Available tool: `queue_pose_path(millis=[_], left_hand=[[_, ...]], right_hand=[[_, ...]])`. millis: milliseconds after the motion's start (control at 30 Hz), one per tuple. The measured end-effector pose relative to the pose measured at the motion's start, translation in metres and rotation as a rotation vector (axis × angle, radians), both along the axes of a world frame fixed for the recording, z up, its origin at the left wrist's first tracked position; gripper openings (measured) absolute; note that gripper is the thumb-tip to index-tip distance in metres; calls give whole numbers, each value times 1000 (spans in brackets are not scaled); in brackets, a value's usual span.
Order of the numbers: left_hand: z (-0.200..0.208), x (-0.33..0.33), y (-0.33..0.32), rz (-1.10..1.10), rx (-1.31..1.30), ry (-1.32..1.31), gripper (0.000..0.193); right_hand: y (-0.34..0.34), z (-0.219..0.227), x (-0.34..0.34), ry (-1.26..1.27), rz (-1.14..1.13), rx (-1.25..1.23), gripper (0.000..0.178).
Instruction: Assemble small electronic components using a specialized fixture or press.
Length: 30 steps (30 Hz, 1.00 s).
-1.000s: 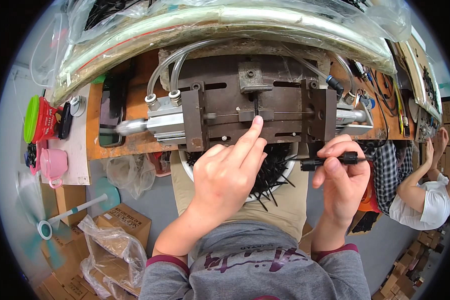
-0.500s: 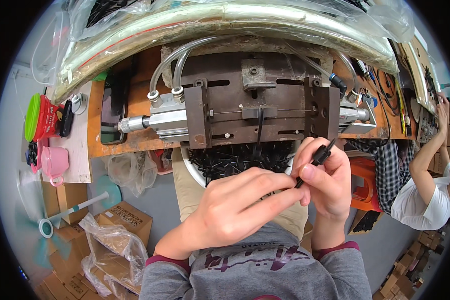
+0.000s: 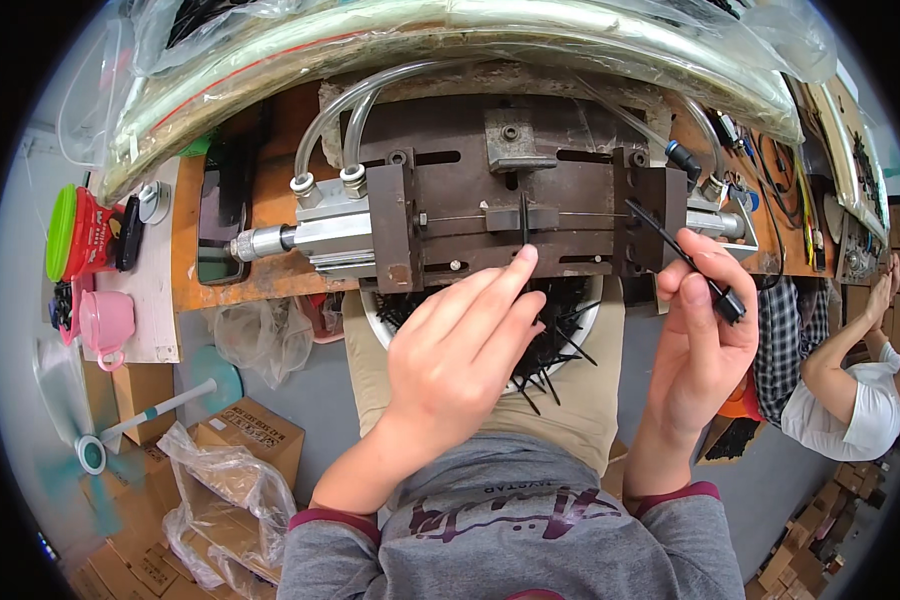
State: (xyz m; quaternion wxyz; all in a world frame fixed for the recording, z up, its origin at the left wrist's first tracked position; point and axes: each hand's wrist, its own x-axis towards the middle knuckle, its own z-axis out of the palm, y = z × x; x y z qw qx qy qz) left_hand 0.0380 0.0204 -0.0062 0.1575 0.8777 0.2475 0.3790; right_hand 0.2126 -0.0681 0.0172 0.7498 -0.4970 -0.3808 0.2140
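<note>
On the orange worktop (image 3: 270, 205) at ten o'clock sits a pink plastic cup (image 3: 105, 322). The left hand (image 3: 460, 360), fingers loose and holding nothing, touches its forefinger to the dark steel clamping fixture (image 3: 515, 215) at twelve o'clock. At three o'clock, the right hand (image 3: 700, 340) pinches a thin black cable tie (image 3: 682, 260).

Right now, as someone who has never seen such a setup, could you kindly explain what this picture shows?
The view comes from a camera worn on a person's head, looking down at their own hands. The left hand points its forefinger at a thin black strip standing in a dark metal fixture with clear hoses, fixed to a wooden bench. The right hand holds another black strip. A white bowl of such strips rests on the lap. Another person sits at the right.
</note>
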Motion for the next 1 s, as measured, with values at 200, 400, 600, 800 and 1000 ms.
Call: queue_pose_path(millis=[200, 400, 600, 800, 1000], left_hand=[[-1, 10, 5, 60, 77, 105, 29], [-1, 9, 8, 58, 96, 114, 15], [-3, 7, 9, 45, 67, 100, 18], [11, -10, 6, -76, -85, 117, 28], [1, -39, -12, -337, -373, 244, 23]], right_hand=[[-5, -3, 0, -61, 24, 40, 52], [-10, 5, -5, -222, 5, -38, 43], [-1, 13, -7, -749, 52, -207, 38], [12, 6, -15, -979, 97, -303, 29], [23, -6, -27, -1252, 109, -401, 26]])
